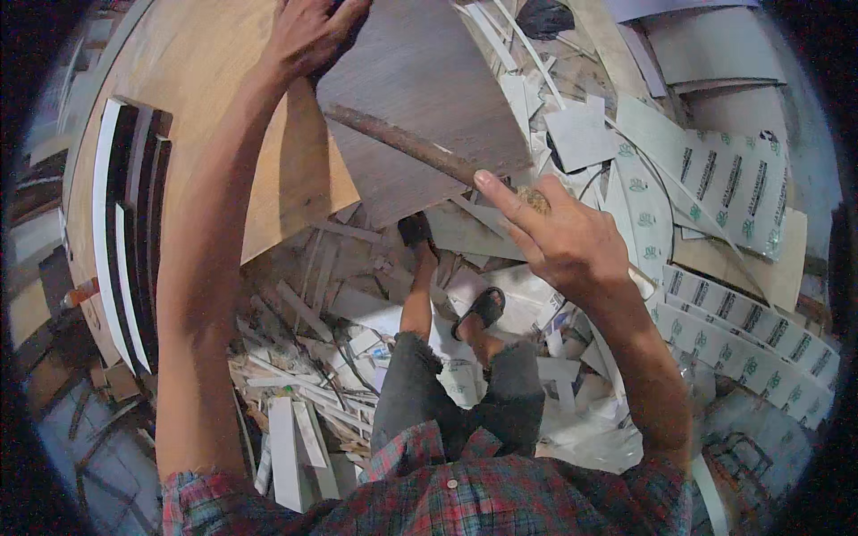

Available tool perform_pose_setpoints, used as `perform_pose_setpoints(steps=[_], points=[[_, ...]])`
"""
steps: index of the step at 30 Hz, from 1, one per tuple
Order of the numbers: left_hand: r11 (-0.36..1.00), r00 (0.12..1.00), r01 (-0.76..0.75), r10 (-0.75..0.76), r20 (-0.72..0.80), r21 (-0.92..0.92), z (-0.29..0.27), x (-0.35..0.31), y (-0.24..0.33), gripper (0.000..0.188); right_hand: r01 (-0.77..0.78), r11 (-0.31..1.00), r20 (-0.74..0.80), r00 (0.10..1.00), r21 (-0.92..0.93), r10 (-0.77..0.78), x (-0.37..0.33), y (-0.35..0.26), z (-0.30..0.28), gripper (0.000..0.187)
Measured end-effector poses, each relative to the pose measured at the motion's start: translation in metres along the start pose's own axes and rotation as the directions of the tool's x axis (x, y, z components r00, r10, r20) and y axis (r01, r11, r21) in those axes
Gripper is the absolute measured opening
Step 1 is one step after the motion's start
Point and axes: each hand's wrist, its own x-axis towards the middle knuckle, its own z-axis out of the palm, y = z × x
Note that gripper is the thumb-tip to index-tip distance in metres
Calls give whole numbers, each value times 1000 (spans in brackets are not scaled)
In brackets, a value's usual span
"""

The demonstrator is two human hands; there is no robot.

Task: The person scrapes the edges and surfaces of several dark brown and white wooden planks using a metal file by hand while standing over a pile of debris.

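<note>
My right hand (576, 237) is closed round a long, rough, brown bar-like tool (407, 146), its index finger stretched along it. The bar slants up and left across the face of a dark grey-brown board (429, 67). A pale end of the tool shows below my wrist. At the upper rim my left hand (317, 36) bends over the left edge of that board, its fingers partly cut off and in shadow. Under my left forearm lies a light brown wooden panel (206, 54), next to the dark board.
White-edged dark strips (125, 232) stand stacked at the left. Offcuts and scraps (313, 384) litter the floor round my sandalled feet. At the right lie film-covered printed panels (733, 188), a white square piece (579, 134) and long thin strips. A black bag (545, 18) lies far right.
</note>
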Motion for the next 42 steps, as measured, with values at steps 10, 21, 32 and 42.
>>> perform_pose_setpoints(steps=[10, 21, 32, 42], points=[[978, 986, 127, -106, 127, -169, -7, 8, 2, 67, 80, 996, 41, 996, -39, -79, 0, 25, 4, 55], [979, 999, 37, -32, 31, -200, 5, 9, -18, 66, 166, 986, -25, 986, -20, -167, 11, 42, -6, 58], [974, 995, -80, 63, -83, -214, 24, 6, -28, 60, 87, 995, 50, 995, -43, -85, 5, 38, -6, 53], [945, 993, -86, 56, -103, -315, 19, 10, -28, 58, 72, 997, 4, 997, 3, -72, -2, 46, -14, 60]])
